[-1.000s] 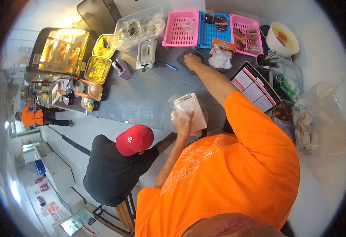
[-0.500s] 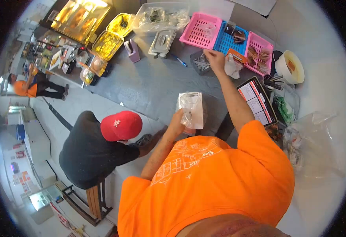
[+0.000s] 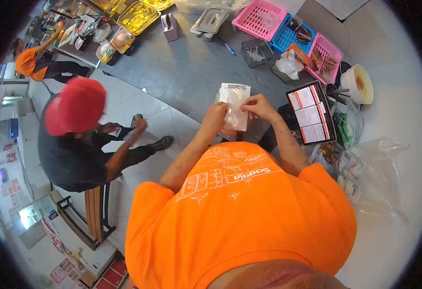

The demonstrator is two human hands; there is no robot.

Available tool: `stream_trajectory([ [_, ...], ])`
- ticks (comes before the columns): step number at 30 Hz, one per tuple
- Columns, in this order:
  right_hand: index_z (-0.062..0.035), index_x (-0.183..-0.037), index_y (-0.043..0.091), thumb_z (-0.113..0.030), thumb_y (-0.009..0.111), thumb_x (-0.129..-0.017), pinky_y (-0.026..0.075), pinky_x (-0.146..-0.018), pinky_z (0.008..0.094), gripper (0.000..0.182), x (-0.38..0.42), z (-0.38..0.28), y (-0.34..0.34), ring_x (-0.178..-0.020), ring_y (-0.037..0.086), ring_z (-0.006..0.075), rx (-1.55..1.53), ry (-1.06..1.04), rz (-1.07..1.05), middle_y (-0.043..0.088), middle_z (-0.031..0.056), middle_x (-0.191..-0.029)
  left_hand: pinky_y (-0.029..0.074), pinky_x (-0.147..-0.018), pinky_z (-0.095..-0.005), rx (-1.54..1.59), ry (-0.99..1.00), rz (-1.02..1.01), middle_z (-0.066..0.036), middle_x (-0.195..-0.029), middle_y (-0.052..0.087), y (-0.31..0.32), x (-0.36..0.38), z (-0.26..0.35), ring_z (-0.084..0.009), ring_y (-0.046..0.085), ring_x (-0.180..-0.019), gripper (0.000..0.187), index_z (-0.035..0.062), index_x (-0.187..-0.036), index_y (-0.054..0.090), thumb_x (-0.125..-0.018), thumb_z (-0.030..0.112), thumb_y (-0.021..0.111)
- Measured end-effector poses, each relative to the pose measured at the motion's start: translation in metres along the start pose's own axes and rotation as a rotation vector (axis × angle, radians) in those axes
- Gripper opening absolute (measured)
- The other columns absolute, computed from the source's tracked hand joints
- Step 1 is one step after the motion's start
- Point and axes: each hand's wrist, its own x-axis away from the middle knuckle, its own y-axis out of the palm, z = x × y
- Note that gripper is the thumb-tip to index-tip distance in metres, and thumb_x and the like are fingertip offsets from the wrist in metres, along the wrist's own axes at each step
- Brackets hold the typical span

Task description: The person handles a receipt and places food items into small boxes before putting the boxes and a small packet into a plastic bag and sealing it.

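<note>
Near the table's front edge, a clear plastic bag [image 3: 233, 102] lies over a white printed paper or box [image 3: 240, 124]. My left hand [image 3: 216, 117] is closed on the bag's left side. From the right, my right hand [image 3: 260, 107] meets the bag with thumb and fingers pinched together. Whether it grips the plastic or a small piece from the basket is too small to tell. Beyond my hands stands a small dark basket [image 3: 256, 52] of thin white strips.
A tablet [image 3: 311, 113] stands right of my right arm. Behind it are a cup of dark sticks [image 3: 336, 91] and a white tub [image 3: 357, 84]. Pink [image 3: 260, 19] and blue baskets [image 3: 288, 41] line the back. A person in a red cap [image 3: 76, 107] sits at the left.
My right hand has come back from the dark basket to the bag beside my left hand. The view has shifted, and the seated person has raised their upper body.
</note>
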Motion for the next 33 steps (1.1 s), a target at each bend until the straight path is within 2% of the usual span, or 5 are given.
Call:
stream_trajectory([
  [3,-0.0016,-0.093,0.071,-0.016,0.067,-0.084,0.045,-0.043,0.0221,0.017,0.006,-0.011,0.003,-0.051,0.063,0.0119,0.229,0.088,-0.018,0.068,0.0048,-0.07,0.052,-0.062,-0.0389,0.053,-0.188,0.023,-0.017,-0.074,0.067,0.011,-0.002,-0.007,-0.035,0.065,-0.066,0.013,-0.0013,-0.085,0.066,-0.074,0.005,0.066],
  [6,0.0,-0.096,0.069,-0.019,0.068,-0.086,0.045,-0.041,0.0234,0.021,0.021,-0.038,0.019,-0.054,0.064,0.0119,-0.044,0.314,-0.112,0.069,0.0072,-0.076,0.053,-0.057,-0.0346,0.265,-0.316,-0.104,-0.016,-0.073,0.07,0.001,-0.004,-0.006,-0.0245,0.069,-0.064,0.017,-0.004,-0.09,0.069,-0.082,0.011,0.07],
  [9,-0.0009,-0.095,0.068,-0.019,0.069,-0.087,0.043,-0.04,0.0239,0.02,0.016,-0.025,0.031,-0.052,0.061,0.011,-0.329,0.245,-0.127,0.066,0.0051,-0.072,0.053,-0.058,-0.0281,0.582,-0.598,-0.199,-0.008,-0.077,0.071,0.004,-0.003,-0.024,-0.0131,0.066,-0.064,0.019,-0.0031,-0.093,0.07,-0.086,0.014,0.071],
  [15,-0.0012,-0.093,0.068,-0.018,0.071,-0.087,0.041,-0.042,0.0238,0.018,-0.005,0.001,0.046,-0.048,0.052,0.0082,-0.363,0.004,0.234,0.058,0.0002,-0.065,0.054,-0.063,-0.0227,0.933,-0.613,-0.162,-0.005,-0.085,0.071,0.001,0.006,-0.019,-0.0093,0.064,-0.067,0.015,-0.0004,-0.098,0.069,-0.092,0.013,0.066],
  [33,0.0008,-0.088,0.069,-0.016,0.072,-0.085,0.051,-0.051,0.0272,0.018,-0.006,0.02,0.049,-0.057,0.063,0.0116,-0.062,-0.218,0.122,0.067,0.0072,-0.068,0.049,-0.059,-0.0229,0.92,-0.642,-0.156,-0.005,-0.084,0.069,0.012,0.01,-0.035,-0.0091,0.059,-0.065,0.02,0.0011,-0.1,0.069,-0.091,0.019,0.067],
])
